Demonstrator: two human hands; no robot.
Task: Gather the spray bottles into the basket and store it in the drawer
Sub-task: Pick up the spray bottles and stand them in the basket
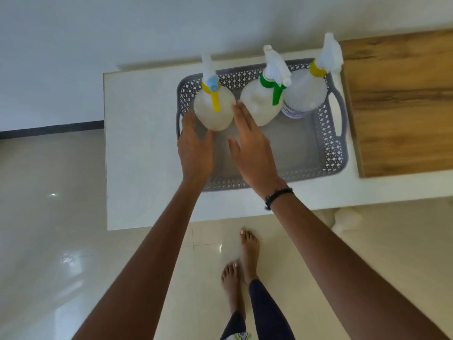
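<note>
- Gray basket (318, 165) w/ holes in its walls, sitting on white table (137, 143), near the far edge.
- 3 spray bottles standing up inside, all in a row along the far side of basket.
- Left one: bottle w/ yellow trigger (213, 111), yellow collar, blue tip on the nozzle. Close to left wall of basket.
- Middle one: bottle w/ green trigger (259, 104), green collar, white spray head.
- Right one: bottle w/ yellow collar (305, 94), white spray head, a label low on its side. Looks to touch the middle one; hard to tell for sure.
- Left hand (196, 148) on left side of the yellow-trigger bottle, fingers spread, palm against it or very near. Grip open, not wrapped round.
- Right hand (252, 146) on the other side of same bottle, fingers straight + flat, tips in the gap btw left & middle bottles. Grip open too.
- So bottle sits btw both hands, bottom down in the basket.
- Near half of basket floor bare.
- Dark bead bracelet (278, 196) on right wrist.
- Wood board (402, 101) on table, just right of basket, by its handle.
- Bare feet (247, 253) on shiny pale floor (61, 217) below, dark pants.
- White wall (122, 33) behind table.
- Drawer: can't see one.
</note>
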